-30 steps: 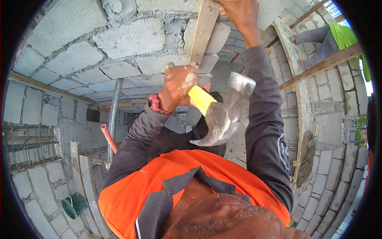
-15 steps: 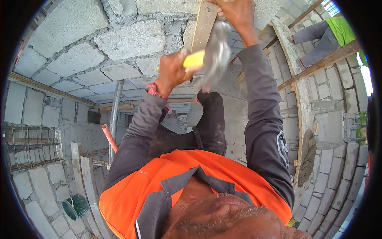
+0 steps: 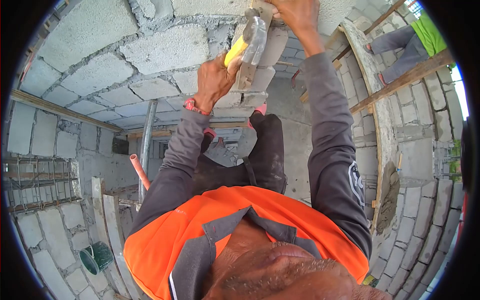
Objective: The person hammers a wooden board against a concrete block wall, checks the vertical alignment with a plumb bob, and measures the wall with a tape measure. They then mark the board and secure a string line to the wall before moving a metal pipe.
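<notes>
A hammer (image 3: 235, 52) with a yellow handle is gripped in my left hand (image 3: 215, 82), fingers wrapped round the handle. Its metal head overlaps a narrow wooden board (image 3: 245, 79) that stands against the edge of the grey block wall (image 3: 165, 47). My right hand (image 3: 299, 15) is closed at the board's upper end, its fingertips pressed to the side. Part of the board is hidden behind the hammer.
Another person (image 3: 425, 40) in a green top is at the upper right, near a long timber (image 3: 405, 82). Wet mortar (image 3: 388, 200) lies on a plank at right. A metal pole (image 3: 146, 135), a pinkish pipe (image 3: 139, 171) and a green bucket (image 3: 96, 258) are at left.
The hammer was blurred by motion and further right; its head now shows sharply over the board. My left hand has shifted slightly, while my right hand stays at the board's top.
</notes>
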Motion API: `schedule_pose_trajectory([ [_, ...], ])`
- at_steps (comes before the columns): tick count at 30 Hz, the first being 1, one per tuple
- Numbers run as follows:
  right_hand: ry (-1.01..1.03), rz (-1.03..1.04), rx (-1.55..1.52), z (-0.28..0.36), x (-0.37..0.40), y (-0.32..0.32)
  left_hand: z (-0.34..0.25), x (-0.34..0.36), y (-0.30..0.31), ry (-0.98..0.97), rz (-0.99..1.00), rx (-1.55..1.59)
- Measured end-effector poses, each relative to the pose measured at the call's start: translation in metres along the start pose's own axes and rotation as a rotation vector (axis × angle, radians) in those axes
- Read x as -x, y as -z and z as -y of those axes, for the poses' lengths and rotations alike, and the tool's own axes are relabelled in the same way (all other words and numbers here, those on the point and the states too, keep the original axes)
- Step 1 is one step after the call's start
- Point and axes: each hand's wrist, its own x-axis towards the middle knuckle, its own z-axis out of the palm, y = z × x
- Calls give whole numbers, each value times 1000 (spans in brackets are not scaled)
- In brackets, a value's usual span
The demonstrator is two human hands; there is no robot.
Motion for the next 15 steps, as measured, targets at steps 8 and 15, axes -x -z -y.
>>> schedule_pose_trajectory([
  [8,-75,18,-28,7,5,2,-15,101,18,308,95,157],
  [15,-160,-69,-466,-23,40,-14,-8,167,33,555,139,236],
])
